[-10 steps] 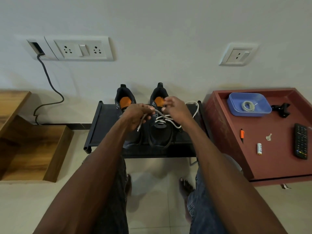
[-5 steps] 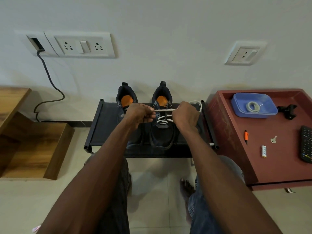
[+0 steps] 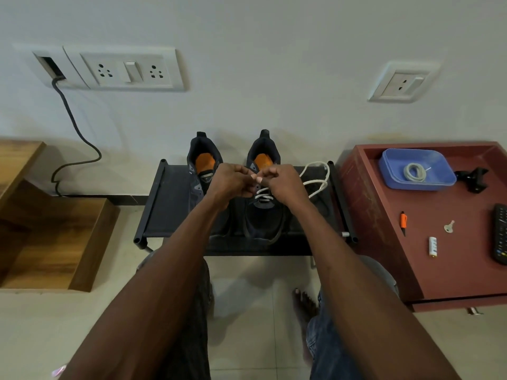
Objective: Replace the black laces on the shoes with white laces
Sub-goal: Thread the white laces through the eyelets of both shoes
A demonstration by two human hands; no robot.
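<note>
Two dark shoes with orange insoles stand on a low black rack (image 3: 170, 204), heels toward the wall. The left shoe (image 3: 203, 165) shows no lace. The right shoe (image 3: 263, 220) has a white lace (image 3: 315, 183) crossing its lower eyelets, with a long loop trailing to the right on the rack. My left hand (image 3: 230, 183) and my right hand (image 3: 285, 185) meet above the right shoe's tongue, each pinching a part of the white lace between thumb and fingers. The pinched ends are mostly hidden by the fingers.
A red-brown table (image 3: 450, 242) on the right carries a blue tray (image 3: 389, 171) with a coiled white lace (image 3: 414, 172), a black clip, an orange pen, a key, a battery and a remote. A wooden step (image 3: 55, 237) sits left. My knees and bare feet are below the rack.
My hands had pulled the lace taut sideways, apart from each other; now they have come together over the right shoe's tongue, and the lace loop lies slack to the right.
</note>
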